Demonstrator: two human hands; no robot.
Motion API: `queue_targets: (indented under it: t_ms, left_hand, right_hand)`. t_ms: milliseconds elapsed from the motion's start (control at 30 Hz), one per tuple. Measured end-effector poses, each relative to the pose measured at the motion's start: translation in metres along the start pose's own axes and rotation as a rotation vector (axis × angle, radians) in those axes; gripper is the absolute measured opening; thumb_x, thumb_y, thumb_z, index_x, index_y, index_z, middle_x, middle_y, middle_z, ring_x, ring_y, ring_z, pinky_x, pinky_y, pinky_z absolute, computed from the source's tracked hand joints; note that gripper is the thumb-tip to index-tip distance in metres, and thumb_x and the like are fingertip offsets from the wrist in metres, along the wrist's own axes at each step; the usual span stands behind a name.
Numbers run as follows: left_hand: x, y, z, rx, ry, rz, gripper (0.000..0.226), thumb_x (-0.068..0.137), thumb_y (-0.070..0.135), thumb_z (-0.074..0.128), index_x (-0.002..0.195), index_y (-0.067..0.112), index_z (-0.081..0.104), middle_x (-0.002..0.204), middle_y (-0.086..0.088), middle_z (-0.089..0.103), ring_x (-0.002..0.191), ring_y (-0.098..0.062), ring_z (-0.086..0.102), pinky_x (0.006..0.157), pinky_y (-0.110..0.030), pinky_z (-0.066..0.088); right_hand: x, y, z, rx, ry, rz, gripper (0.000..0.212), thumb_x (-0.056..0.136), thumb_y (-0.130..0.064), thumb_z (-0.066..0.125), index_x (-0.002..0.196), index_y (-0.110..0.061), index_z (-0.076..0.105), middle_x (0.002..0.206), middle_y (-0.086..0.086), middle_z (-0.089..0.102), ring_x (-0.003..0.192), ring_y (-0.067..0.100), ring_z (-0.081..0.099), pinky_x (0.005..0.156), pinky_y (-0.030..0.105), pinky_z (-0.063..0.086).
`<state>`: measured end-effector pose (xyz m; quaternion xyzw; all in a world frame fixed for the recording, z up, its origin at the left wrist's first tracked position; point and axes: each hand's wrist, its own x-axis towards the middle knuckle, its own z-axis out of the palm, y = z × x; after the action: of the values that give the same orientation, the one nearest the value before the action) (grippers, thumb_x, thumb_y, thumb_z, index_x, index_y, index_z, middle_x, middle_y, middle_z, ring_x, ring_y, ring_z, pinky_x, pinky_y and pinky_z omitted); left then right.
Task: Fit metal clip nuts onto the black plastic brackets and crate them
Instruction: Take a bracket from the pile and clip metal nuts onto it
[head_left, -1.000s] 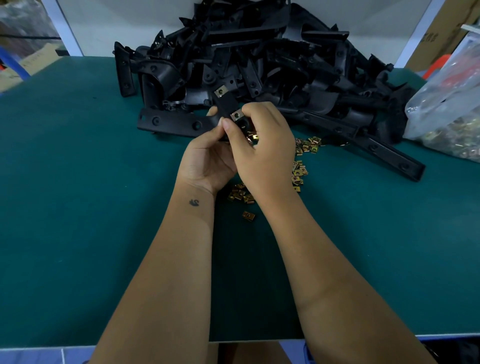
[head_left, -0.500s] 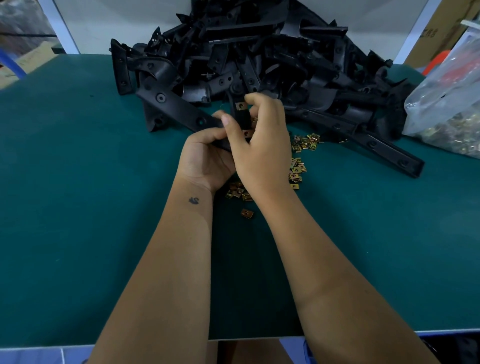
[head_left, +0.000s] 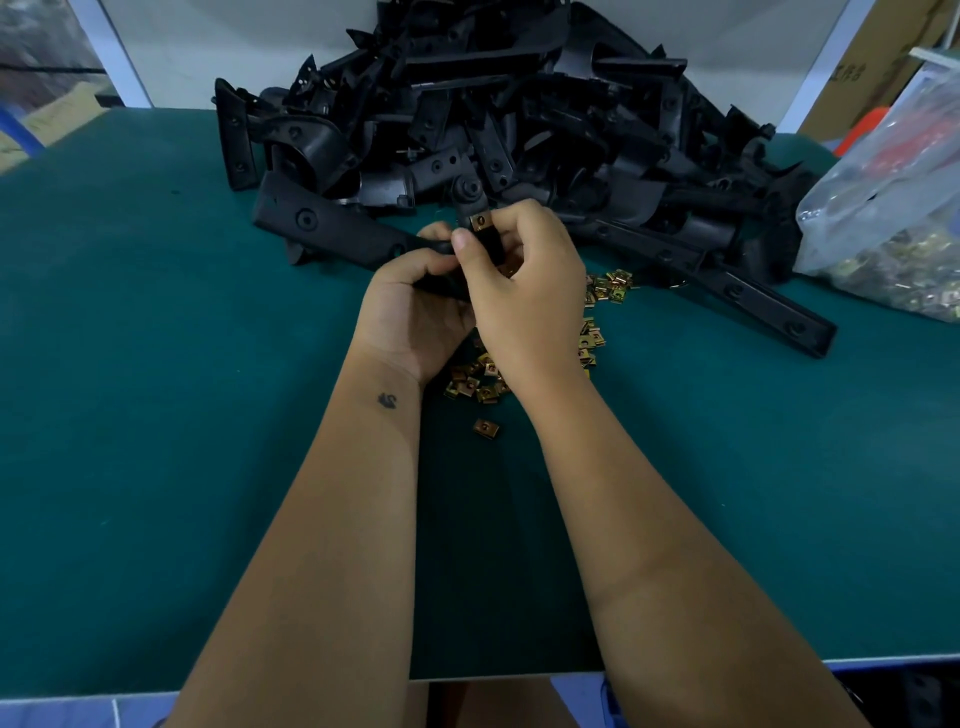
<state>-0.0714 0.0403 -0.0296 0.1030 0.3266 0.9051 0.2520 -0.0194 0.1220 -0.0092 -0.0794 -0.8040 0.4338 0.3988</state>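
Clip nut going onto a held bracket

The clip nut (head_left: 480, 222) sits on the upright tab of the black bracket (head_left: 332, 228), pinched by the right hand (head_left: 524, 296); the left hand (head_left: 415, 306) grips the bracket's long arm, running up-left above the worktop (head_left: 156, 415).

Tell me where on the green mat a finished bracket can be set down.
Bare mat left of the left hand, below the bracket pile; also right of the right forearm. Crowded: loose clip nuts under the hands, plastic bag far right.

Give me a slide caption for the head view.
Both hands hold a black bracket, fitting a clip nut.
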Motion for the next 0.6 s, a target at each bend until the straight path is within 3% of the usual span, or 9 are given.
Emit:
queue_targets:
  t_ms: [100,233,333,400,467,533,600]
  left_hand:
    - [0.001,-0.001,0.0,0.002,0.065,0.036,0.009,0.091,0.016,0.052,0.089,0.015,0.061,0.094,-0.005,0.069,0.091,-0.023,0.067,0.094,-0.039,0.046]
    - [0.003,0.0,0.002,-0.139,0.116,0.12,0.029,0.102,0.035,0.049,0.085,0.017,0.065,0.088,-0.005,0.073,0.083,-0.022,0.073,0.081,-0.037,0.059]
    - [0.003,-0.001,0.005,-0.174,0.165,0.17,0.051,0.104,0.048,0.039,0.083,0.022,0.078,0.095,-0.005,0.076,0.097,-0.022,0.071,0.098,-0.042,0.054]
    - [0.004,-0.004,0.009,-0.122,0.225,0.169,0.055,0.103,0.055,0.034,0.097,0.026,0.079,0.104,-0.004,0.075,0.103,-0.021,0.07,0.097,-0.038,0.053]
    - [0.005,-0.008,0.016,-0.052,0.273,0.138,0.052,0.101,0.058,0.035,0.128,0.026,0.064,0.119,-0.004,0.072,0.111,-0.021,0.068,0.087,-0.033,0.056]
    - [0.004,-0.013,0.022,0.08,0.286,0.102,0.049,0.101,0.057,0.036,0.13,0.027,0.061,0.119,-0.002,0.072,0.108,-0.017,0.069,0.078,-0.028,0.059]
    - [0.003,-0.019,0.027,0.181,0.288,0.071,0.043,0.1,0.054,0.043,0.124,0.026,0.066,0.115,-0.002,0.074,0.104,-0.016,0.071,0.079,-0.028,0.058]
  right_hand:
    - [0.0,-0.001,0.0,0.085,-0.009,0.037,0.015,0.087,-0.023,0.07,0.094,-0.012,0.063,0.095,-0.001,0.062,0.087,0.008,0.057,0.074,0.019,0.046]
    - [-0.002,0.0,0.001,0.2,-0.11,0.1,0.026,0.088,-0.029,0.069,0.111,-0.017,0.063,0.11,-0.003,0.059,0.103,0.009,0.057,0.089,0.028,0.049]
    - [0.0,0.0,0.003,0.328,-0.196,0.212,0.033,0.087,-0.029,0.071,0.117,-0.017,0.063,0.115,-0.002,0.062,0.106,0.009,0.059,0.092,0.027,0.05]
    - [0.001,0.001,0.005,0.479,-0.279,0.306,0.023,0.087,-0.019,0.072,0.109,-0.017,0.066,0.104,-0.004,0.069,0.096,0.004,0.065,0.081,0.019,0.051]
    - [0.001,0.004,0.007,0.533,-0.331,0.366,0.015,0.088,-0.013,0.07,0.099,-0.023,0.068,0.092,-0.01,0.073,0.086,-0.002,0.068,0.074,0.012,0.05]
    - [0.001,0.008,0.007,0.561,-0.31,0.425,0.015,0.09,-0.014,0.068,0.094,-0.027,0.07,0.092,-0.007,0.074,0.089,0.001,0.068,0.076,0.015,0.051]
    - [0.003,0.011,0.006,0.642,-0.244,0.49,0.013,0.091,-0.014,0.067,0.095,-0.025,0.072,0.093,-0.003,0.076,0.09,0.007,0.07,0.077,0.02,0.055]
